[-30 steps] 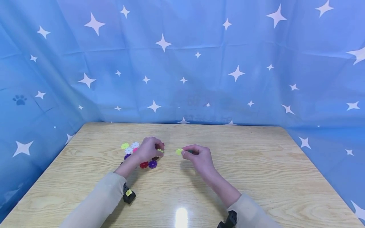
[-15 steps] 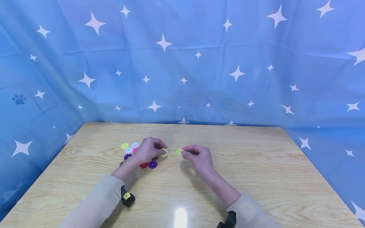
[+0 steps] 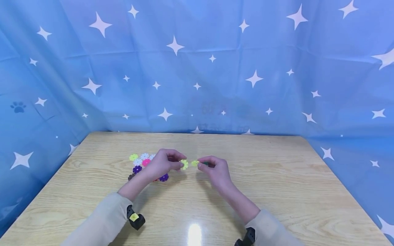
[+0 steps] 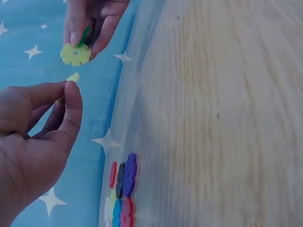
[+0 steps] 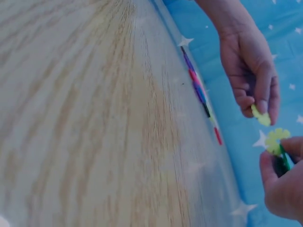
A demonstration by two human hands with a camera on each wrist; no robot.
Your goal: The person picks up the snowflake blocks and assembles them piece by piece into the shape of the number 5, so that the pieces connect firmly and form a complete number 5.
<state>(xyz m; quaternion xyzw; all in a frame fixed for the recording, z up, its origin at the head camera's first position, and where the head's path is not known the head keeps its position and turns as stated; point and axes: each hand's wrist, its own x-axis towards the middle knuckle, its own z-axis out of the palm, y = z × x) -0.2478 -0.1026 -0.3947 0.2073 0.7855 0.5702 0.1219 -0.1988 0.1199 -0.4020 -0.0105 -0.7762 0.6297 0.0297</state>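
My left hand [image 3: 163, 163] pinches a yellow flower-shaped disc [image 3: 184, 164] between thumb and fingertips, held above the table. Facing it, my right hand [image 3: 216, 171] pinches a second yellow notched disc [image 3: 195, 163], which has a green disc [image 5: 285, 158] joined to it crosswise and partly hidden by the fingers. A small gap separates the two yellow discs. In the left wrist view the right hand's yellow disc [image 4: 75, 55] faces the camera, while the left hand's disc [image 4: 73, 78] is seen nearly edge-on.
Several flower discs lie flat at the left of the wooden table [image 3: 261, 177], partly under my left forearm: purple [image 3: 137, 169], pink [image 3: 146, 162], white [image 3: 144, 156] and yellow [image 3: 133, 157] ones. Behind the table hangs a blue star-patterned cloth [image 3: 197, 68].
My left hand has lifted the yellow disc from the pile and carried it right, close to the right hand's disc. The right hand has barely moved.
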